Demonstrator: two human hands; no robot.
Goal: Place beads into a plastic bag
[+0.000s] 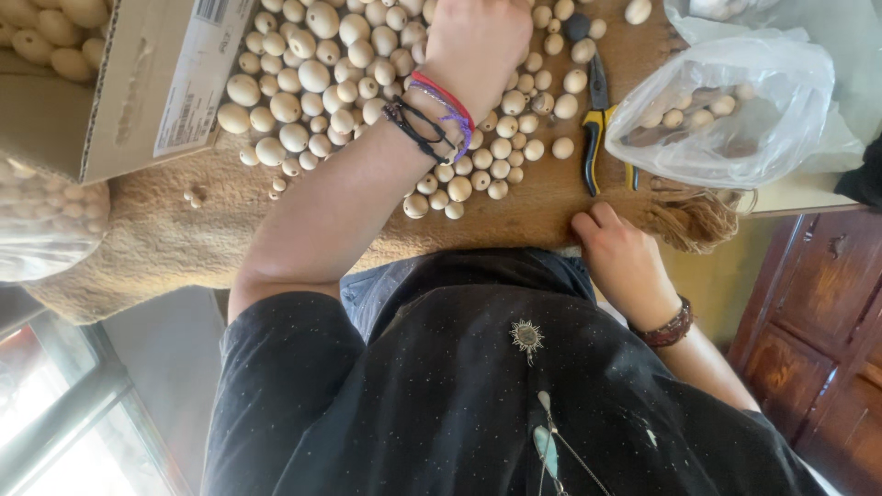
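Observation:
Many pale round wooden beads [303, 83] of mixed sizes lie spread on a brown felt mat [165, 239] on the table. My left hand [478, 37], with red, purple and black cords at the wrist, reaches over the beads; its fingers are cut off by the top edge of the view. My right hand [625, 262], a dark bracelet at its wrist, sits at the near edge of the mat, thumb on top and fingers curled around the edge. Yellow-handled pliers [595, 129] lie just beyond the right hand.
A cardboard box [147, 83] with more beads stands at the left. A clear plastic bag [726, 110] holding beads lies at the right, next to the mat's fringe [698, 216]. One dark bead [577, 26] lies among the pale ones. A wooden cabinet [818, 321] stands at the lower right.

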